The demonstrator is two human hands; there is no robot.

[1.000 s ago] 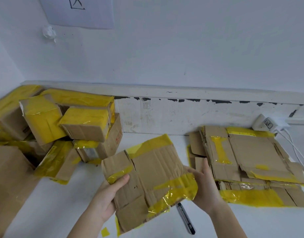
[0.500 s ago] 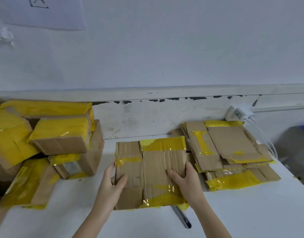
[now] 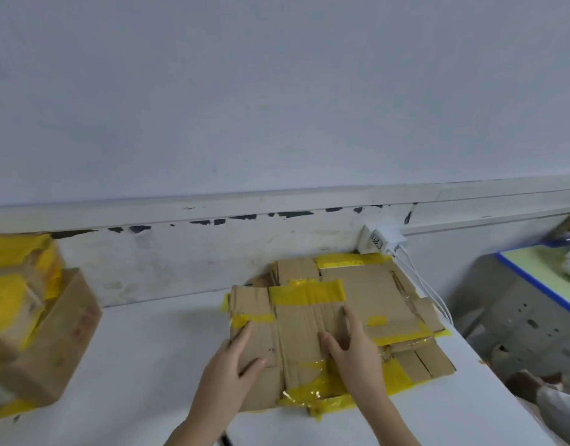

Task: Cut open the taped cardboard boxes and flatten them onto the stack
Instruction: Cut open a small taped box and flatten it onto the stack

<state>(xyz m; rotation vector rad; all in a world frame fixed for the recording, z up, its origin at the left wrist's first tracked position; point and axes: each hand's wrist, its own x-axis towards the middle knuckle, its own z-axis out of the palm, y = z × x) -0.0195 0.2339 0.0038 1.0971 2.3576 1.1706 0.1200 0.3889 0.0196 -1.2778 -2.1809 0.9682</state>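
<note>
Hands [image 3: 232, 371] press flattened box [image 3: 296, 329] onto stack [image 3: 402, 304].

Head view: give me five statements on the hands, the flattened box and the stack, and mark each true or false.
1. Both hands press flat on the flattened box. True: the left hand and the right hand lie on it with straight fingers.
2. The flattened box lies partly on the stack. True.
3. The tape on the cardboard is red. False: it is yellow.
4. The right hand grips a knife. False: it holds nothing and rests on the cardboard.
5. The uncut boxes sit to the right of the stack. False: they sit at the left edge of the view.
</note>
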